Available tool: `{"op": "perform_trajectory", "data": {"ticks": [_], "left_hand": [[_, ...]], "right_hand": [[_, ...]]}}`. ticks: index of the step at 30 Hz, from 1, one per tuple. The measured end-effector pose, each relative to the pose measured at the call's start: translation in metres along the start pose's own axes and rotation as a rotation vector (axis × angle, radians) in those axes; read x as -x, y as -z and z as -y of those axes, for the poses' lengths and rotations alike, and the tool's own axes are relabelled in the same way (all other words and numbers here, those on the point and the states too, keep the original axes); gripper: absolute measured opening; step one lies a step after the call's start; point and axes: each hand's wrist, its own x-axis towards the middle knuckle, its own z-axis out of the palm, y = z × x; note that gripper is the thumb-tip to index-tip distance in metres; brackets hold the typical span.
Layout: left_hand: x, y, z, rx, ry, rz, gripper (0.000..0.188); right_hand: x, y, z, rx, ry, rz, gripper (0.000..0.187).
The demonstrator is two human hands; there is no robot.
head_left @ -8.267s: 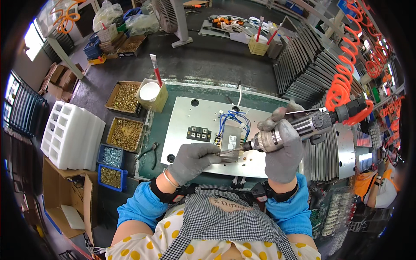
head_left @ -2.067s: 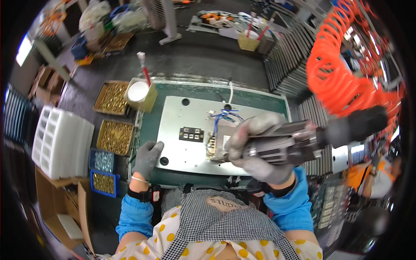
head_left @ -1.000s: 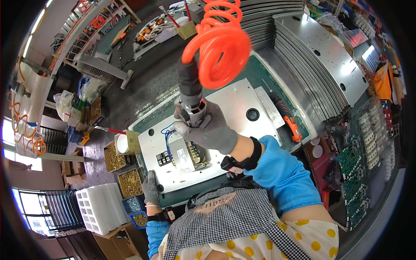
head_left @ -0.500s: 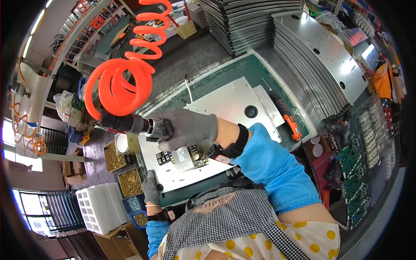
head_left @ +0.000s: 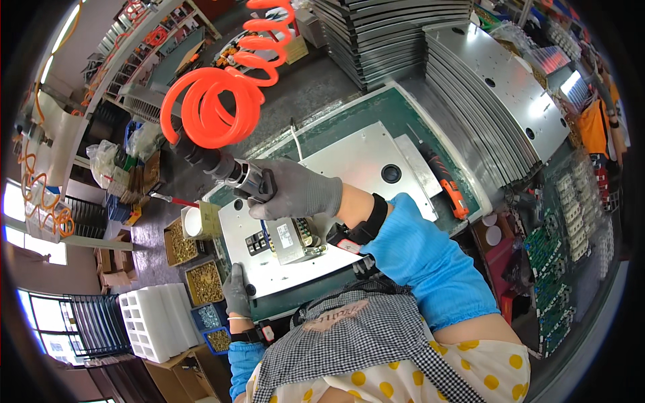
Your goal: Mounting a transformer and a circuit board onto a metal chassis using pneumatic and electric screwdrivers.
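My right hand (head_left: 295, 188), in a grey glove, is closed around a pneumatic screwdriver (head_left: 232, 169). Its slim blue shaft (head_left: 264, 232) points down beside a metal-cased module (head_left: 286, 243) with a white label and small components at its side. The module sits on a flat silver metal panel (head_left: 342, 158), along with a block of black switches or sockets (head_left: 256, 243). At the panel's near left corner, my gloved left hand (head_left: 236, 293) rests against the edge, its fingers stretched out. Whether the shaft's tip touches a screw is hidden.
A coiled orange air hose (head_left: 218, 111) runs from the tool. On the green bench mat (head_left: 376, 104) lies an orange-black electric screwdriver (head_left: 445, 180). Stacked metal panels (head_left: 484, 94) stand at the far right. Boxes of brass-coloured screws (head_left: 203, 282) and white foam (head_left: 158, 322) are at left.
My right hand has tipped the screwdriver more upright, so its shaft now shows near the module. The coiled hose has shifted right and upward. My left hand stays at the panel's corner.
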Motion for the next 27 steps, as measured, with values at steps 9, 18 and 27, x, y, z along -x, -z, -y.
{"op": "perform_trajectory", "data": {"ticks": [9,18,27], "left_hand": [[0.0032,-0.0008,-0.0014,0.062,0.011,0.032,0.051],[0.0042,-0.0018,-0.0036,0.067,0.006,0.03,0.049],[0.0028,-0.0029,-0.0013,0.097,-0.015,0.027,0.05]], "right_hand": [[-0.004,-0.0059,-0.0076,0.061,0.04,-0.033,0.04],[-0.001,-0.0056,-0.0066,0.019,0.033,-0.03,0.041],[0.001,-0.0066,-0.0044,-0.07,-0.054,0.005,0.042]]}}
